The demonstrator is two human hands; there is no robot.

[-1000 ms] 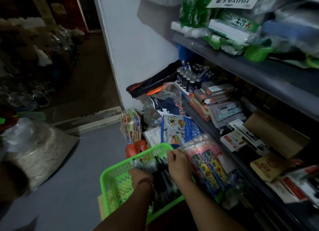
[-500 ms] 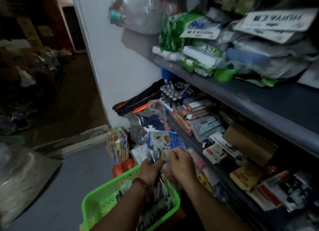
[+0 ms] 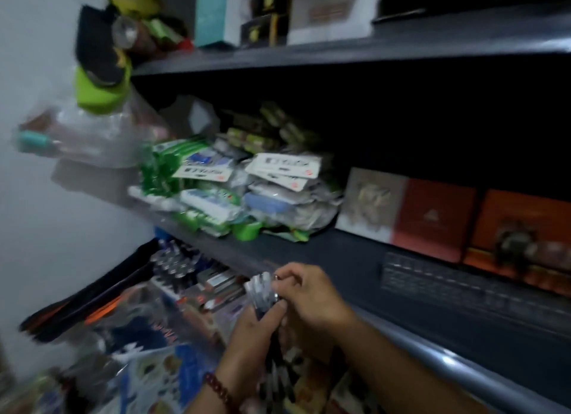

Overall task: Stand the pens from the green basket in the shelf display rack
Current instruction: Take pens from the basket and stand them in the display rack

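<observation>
Pen bundle (image 3: 262, 291) in left grip (image 3: 250, 336), right grip (image 3: 309, 296)

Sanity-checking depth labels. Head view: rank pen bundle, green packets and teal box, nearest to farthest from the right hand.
1. pen bundle: held by the right hand, at its fingers.
2. green packets: middle shelf, up and left.
3. teal box: top shelf, highest.

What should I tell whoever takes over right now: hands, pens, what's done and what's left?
Left hand grips the pen bundle low down; right hand holds it near the caps.
The bundle is up to the right of the display rack, which already holds upright pens.
Green basket: out of view.
Done: bundle in hand.
Left: stand these pens in the rack.
</observation>
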